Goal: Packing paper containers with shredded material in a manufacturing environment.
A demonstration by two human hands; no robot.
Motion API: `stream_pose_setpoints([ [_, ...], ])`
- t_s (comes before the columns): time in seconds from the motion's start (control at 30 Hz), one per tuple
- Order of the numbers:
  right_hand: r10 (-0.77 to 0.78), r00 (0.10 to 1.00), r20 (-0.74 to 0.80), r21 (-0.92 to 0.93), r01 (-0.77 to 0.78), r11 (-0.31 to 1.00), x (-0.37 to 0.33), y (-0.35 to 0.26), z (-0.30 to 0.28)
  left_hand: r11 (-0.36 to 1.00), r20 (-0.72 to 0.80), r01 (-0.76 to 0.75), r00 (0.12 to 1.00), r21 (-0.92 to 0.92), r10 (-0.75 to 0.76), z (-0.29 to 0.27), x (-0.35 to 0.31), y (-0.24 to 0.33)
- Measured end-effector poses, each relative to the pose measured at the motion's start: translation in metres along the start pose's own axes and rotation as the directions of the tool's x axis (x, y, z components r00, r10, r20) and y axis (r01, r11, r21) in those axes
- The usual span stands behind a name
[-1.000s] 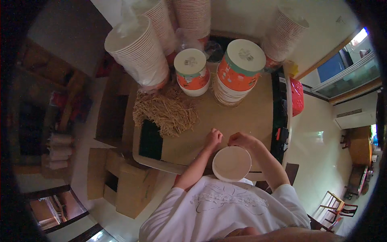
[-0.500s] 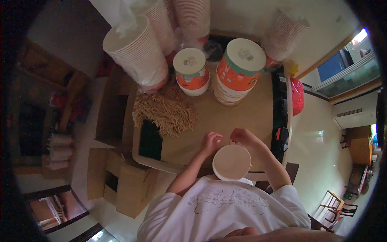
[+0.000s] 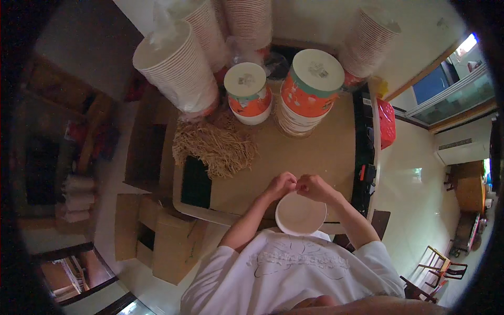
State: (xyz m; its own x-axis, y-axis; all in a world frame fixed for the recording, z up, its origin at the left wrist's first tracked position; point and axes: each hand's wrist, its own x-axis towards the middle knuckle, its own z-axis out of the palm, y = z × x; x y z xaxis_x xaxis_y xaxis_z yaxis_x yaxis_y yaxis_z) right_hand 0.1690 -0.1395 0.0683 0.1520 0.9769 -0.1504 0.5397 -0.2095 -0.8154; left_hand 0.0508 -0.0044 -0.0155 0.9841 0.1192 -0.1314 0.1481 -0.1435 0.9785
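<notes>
A white paper bucket (image 3: 301, 215) rests against my front at the table's near edge, its open mouth facing up. My left hand (image 3: 283, 184) and my right hand (image 3: 314, 188) meet at its far rim. The fingers of both are pinched together; whatever lies between them is too small to make out. Beyond them, to the left, lies a heap of tan cords (image 3: 212, 144). Two orange-and-white paper buckets stand upside down farther back: a smaller one (image 3: 249, 107) and a larger one (image 3: 310, 97), which tops a stack with cords showing at its side.
Tall stacks of white buckets in clear plastic stand at the back left (image 3: 176, 68) and back right (image 3: 370, 42). A brown board (image 3: 320, 152) covers much of the table. A red plastic basket (image 3: 387, 123) sits by its right edge. Cardboard boxes (image 3: 176, 244) stand on the floor at left.
My hands have come together over the bucket's far rim; the left moved right, and the right slightly down. The left fingers have closed. The bucket has hardly moved.
</notes>
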Motion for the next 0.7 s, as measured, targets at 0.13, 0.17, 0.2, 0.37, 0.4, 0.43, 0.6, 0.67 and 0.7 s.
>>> stream_pose_setpoints([
  [0.13, -0.042, 0.995, -0.086, -0.029, 0.039, 0.999, -0.004, 0.011, 0.008, 0.708, 0.104, 0.231, 0.970, -0.667, -0.219, 0.007, 0.004, 0.005],
  [0.17, -0.045, 0.996, -0.083, -0.028, 0.043, 0.999, -0.003, 0.005, 0.006, 0.708, 0.100, 0.229, 0.970, -0.668, -0.220, 0.006, 0.002, 0.001],
  [0.2, 0.013, 0.997, -0.079, 0.011, -0.012, 1.000, -0.002, -0.002, 0.003, 0.909, 0.063, 0.076, 0.996, -0.410, -0.056, 0.004, 0.000, -0.005],
  [0.37, 0.097, 0.993, -0.068, 0.078, -0.092, 0.993, -0.006, -0.009, -0.002, 0.991, 0.097, -0.130, 0.986, -0.037, 0.133, 0.001, 0.000, -0.023],
  [0.4, 0.098, 0.993, -0.069, 0.062, -0.094, 0.994, -0.006, -0.010, -0.002, 0.981, 0.083, 0.011, 0.997, -0.192, 0.005, 0.003, 0.000, -0.030],
  [0.43, 0.099, 0.993, -0.070, 0.047, -0.096, 0.994, -0.005, -0.011, -0.001, 0.928, 0.088, 0.145, 0.989, -0.343, -0.122, 0.005, 0.000, -0.037],
  [0.6, -0.010, 0.997, -0.078, 0.004, 0.011, 1.000, -0.006, 0.001, 0.004, 0.911, 0.193, 0.252, 0.961, -0.327, -0.197, 0.006, 0.006, -0.035],
  [0.67, -0.049, 0.997, -0.065, -0.025, 0.047, 0.999, -0.007, 0.003, 0.004, 0.921, 0.219, 0.261, 0.955, -0.290, -0.201, 0.005, 0.009, -0.032],
  [0.7, -0.007, 0.997, -0.072, -0.015, 0.005, 1.000, -0.009, 0.001, 0.000, 0.942, 0.248, 0.279, 0.941, -0.184, -0.230, 0.000, 0.013, -0.008],
])
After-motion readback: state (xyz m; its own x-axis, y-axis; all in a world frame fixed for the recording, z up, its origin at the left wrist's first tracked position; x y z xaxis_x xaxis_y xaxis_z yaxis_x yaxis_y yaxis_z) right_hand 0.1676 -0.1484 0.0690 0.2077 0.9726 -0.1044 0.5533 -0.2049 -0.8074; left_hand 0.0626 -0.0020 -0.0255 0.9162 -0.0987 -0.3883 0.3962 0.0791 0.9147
